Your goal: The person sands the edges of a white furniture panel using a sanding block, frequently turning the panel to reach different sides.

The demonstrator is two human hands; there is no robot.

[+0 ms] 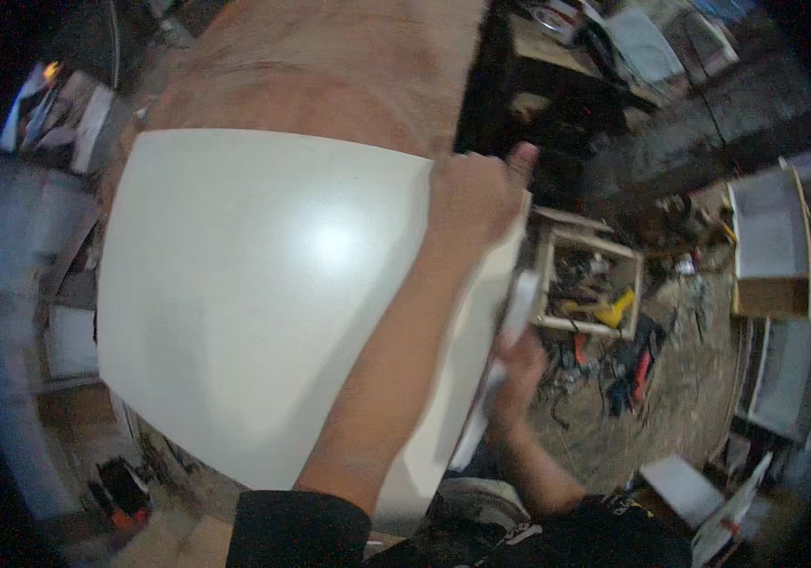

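A large glossy white panel point(235, 256) lies flat in front of me. My left forearm crosses over it, and my left hand point(476, 194) is closed at its far right corner, thumb sticking out past the edge; the fingertips are hidden. Beside the panel's right edge, my right hand point(521, 364) is closed around a narrow white strip point(521, 303) that runs along that edge. Motion smears the right hand and the strip, so the exact grip and whether the strip touches the panel are unclear.
The panel rests on a reddish-brown wooden surface point(330, 57). On the floor to the right stand a wooden box point(543, 284) of tools with a yellow tool point(619, 310), and red-and-black tools point(642, 374). A white cabinet piece point(773, 237) is farther right.
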